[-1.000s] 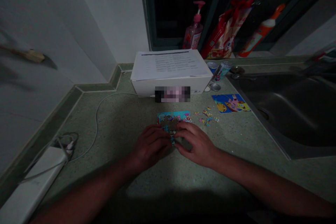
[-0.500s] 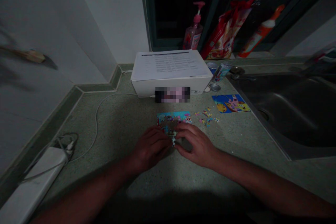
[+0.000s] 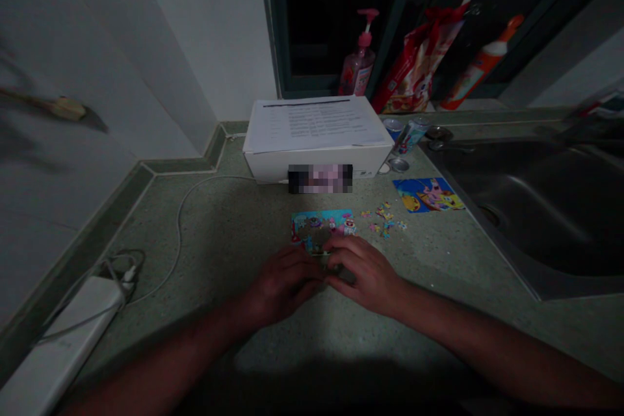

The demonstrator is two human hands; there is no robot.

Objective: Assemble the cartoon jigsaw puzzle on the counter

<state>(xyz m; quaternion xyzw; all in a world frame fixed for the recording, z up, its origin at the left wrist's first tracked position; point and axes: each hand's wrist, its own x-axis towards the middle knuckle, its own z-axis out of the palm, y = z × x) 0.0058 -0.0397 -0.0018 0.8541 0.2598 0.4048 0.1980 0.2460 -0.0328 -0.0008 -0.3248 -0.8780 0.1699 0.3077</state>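
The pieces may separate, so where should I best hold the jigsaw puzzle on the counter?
Probably the far edge of the jigsaw puzzle, coming from the far side: it lies flat, that strip looks joined, and the ragged near part is at the left hand and right hand.

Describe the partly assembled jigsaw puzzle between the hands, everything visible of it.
The partly assembled jigsaw puzzle lies flat on the speckled green countertop. It looks like printed card. Its far part forms a bright blue strip with pink and white cartoon figures, while a dull unfilled area seems to lie nearer the middle. The left hand and right hand cover its near edge, so that part is hidden. Loose pieces lie apart to its right.
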